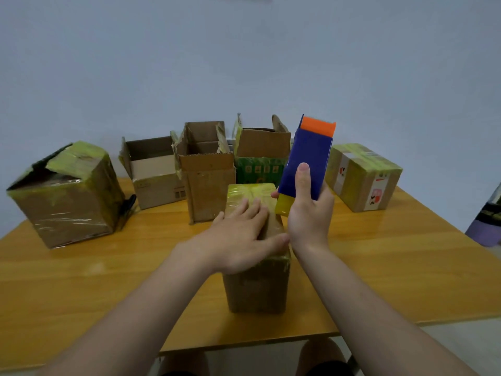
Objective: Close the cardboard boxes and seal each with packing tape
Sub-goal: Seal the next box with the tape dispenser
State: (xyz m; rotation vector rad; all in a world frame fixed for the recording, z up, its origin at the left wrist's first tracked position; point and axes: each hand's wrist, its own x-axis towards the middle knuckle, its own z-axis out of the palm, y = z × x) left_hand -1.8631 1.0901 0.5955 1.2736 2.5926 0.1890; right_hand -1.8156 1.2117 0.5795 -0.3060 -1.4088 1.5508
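I have the left hand (241, 237) lying flat, fingers straight, on the taped top of the closed box (257, 289), which stands near centre on the table (81, 280). The right hand (309, 215) is wrapped around the blue tape dispenser (309, 153), held upright just right of that box's far end. In the far row stand a low open box (154, 172), a tall open box (206, 183) and a green open box (260, 164).

Wooden table (406, 267), pale blue wall (244, 63)

Your way to the table's (379, 267) back edge is blocked by a row of boxes (206, 169); bare tabletop lies open on both sides of the near box (257, 289).
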